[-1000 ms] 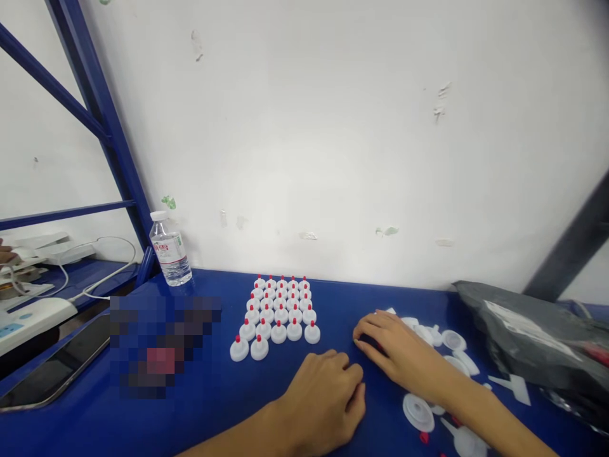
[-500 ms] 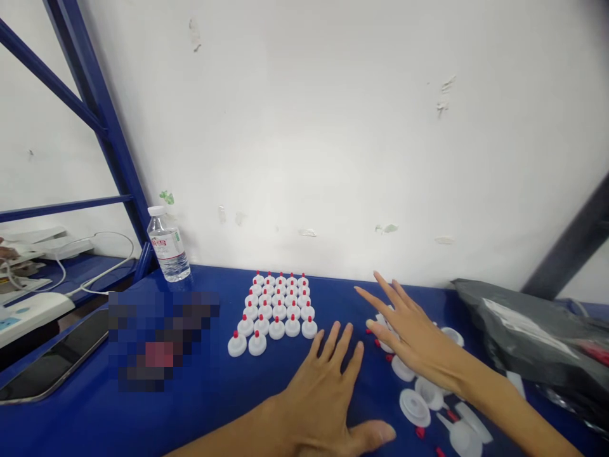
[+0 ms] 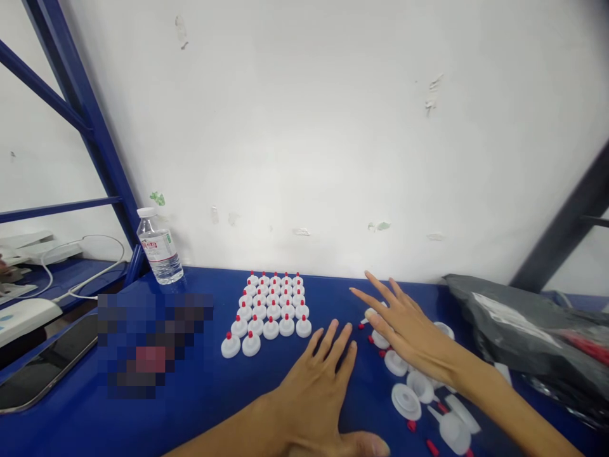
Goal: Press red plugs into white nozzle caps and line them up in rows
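Note:
Several white round nozzle caps with red tips (image 3: 271, 328) stand upright in rows on the blue table (image 3: 200, 422). My left hand (image 3: 316, 387) is just in front of their right side, palm down with fingers spread, holding nothing. To the right, my right hand (image 3: 404, 320) stretches its fingers over a loose pile and covers part of it. In that pile lie white nozzle caps without tips (image 3: 406, 402), a white spouted piece (image 3: 454, 433) and small red tips (image 3: 432, 447). No part shows in the right hand's fingers.
A water bottle (image 3: 160, 247) stands at the back left by the blue metal frame (image 3: 102, 146). A phone (image 3: 47, 365) lies at the left beside a blurred-out patch. A dark grey plastic bag (image 3: 514, 324) rests at the right, against the white wall (image 3: 304, 127).
The view has shifted slightly, so most things sit a little further left. Both hands keep about the same pose and place over the table.

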{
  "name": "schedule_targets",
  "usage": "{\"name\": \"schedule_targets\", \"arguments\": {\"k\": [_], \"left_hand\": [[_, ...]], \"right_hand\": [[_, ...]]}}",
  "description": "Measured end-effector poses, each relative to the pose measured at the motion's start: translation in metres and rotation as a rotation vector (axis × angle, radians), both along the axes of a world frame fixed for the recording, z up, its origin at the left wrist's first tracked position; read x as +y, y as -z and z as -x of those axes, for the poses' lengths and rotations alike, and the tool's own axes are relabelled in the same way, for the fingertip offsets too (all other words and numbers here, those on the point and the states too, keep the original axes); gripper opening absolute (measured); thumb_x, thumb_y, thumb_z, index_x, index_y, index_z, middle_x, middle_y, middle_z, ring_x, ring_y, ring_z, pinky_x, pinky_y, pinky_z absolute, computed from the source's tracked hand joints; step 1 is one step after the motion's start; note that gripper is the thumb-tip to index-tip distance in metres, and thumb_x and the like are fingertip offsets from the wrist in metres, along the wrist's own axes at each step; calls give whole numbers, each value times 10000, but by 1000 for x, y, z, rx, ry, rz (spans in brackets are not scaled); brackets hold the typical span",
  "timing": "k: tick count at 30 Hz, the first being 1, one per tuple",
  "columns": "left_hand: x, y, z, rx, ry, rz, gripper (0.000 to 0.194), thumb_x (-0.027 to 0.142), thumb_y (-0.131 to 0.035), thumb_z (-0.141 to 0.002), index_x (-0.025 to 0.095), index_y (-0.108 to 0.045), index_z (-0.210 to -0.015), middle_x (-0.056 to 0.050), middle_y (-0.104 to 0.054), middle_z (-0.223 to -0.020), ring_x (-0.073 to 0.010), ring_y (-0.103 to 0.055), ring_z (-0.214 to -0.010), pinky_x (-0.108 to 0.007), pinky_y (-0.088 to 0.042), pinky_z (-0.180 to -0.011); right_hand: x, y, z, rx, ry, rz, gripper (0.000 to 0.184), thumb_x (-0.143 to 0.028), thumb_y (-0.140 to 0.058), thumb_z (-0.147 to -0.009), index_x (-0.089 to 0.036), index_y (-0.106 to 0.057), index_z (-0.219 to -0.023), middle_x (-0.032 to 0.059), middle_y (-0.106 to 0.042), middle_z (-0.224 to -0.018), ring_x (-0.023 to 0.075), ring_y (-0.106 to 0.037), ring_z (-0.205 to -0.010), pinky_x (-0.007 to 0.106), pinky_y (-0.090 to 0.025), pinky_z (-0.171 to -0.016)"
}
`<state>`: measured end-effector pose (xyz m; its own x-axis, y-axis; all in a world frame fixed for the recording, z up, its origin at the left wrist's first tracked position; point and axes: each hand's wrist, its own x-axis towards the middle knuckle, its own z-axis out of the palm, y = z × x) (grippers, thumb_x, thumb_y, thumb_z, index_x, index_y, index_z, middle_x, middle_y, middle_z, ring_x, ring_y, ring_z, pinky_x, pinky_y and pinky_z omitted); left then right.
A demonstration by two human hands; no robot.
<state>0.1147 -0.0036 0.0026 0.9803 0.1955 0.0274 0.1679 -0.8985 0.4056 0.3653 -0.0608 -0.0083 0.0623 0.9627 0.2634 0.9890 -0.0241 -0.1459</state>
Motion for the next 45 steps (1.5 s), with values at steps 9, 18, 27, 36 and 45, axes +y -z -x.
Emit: {"name": "schedule_targets", "arguments": {"k": [9, 18, 27, 36, 45], "left_hand": [[-4, 20, -10, -137, -109, 22, 609, 451, -508, -935, 235, -404, -1494, -114, -383, -1547, -304, -212, -1482, -502, -209, -1208], [-4, 30, -36, -280, -120, -93, 400, 202, -482, -933, 211, -573, -1322, -97, -569, -1291, -250, -520, -1205, -435, -400, -1088], [17, 50, -89, -397, -249, -85, 219, 148, -543, -940, 219, -739, -1007, -35, -645, -1000, -193, -593, -944, -321, -502, -858], [20, 52, -86, -349, -309, -30, 173, 154, -592, -934, 192, -742, -1011, -49, -667, -1004, -185, -633, -922, -302, -502, -854], [7, 23, -41, -428, -384, 167, 87, 274, -663, -905, 200, -707, -894, 10, -711, -791, -138, -635, -697, -232, -470, -661]], "right_hand": [[7, -2, -11, -78, -34, -91, 421, -467, -411, -1000, -272, -645, -1291, 77, -620, -1363, 345, -422, -1379, 617, -292, -1134], [8, 1, -12, -6, -77, -6, 348, -396, -423, -996, -264, -719, -1124, 48, -731, -1166, 326, -536, -1251, 597, -273, -1101], [9, -1, -18, 19, -84, 8, 300, -281, -479, -926, -243, -721, -1099, 77, -732, -1119, 290, -575, -1193, 541, -282, -1101], [8, -4, -19, 61, -112, -84, 224, -310, -565, -928, -257, -685, -1109, 64, -729, -1042, 268, -618, -1090, 513, -328, -1069], [4, -16, 1, 70, -200, -239, 185, -291, -510, -974, -259, -666, -1068, 31, -728, -982, 224, -665, -929, 515, -362, -1059]]}}
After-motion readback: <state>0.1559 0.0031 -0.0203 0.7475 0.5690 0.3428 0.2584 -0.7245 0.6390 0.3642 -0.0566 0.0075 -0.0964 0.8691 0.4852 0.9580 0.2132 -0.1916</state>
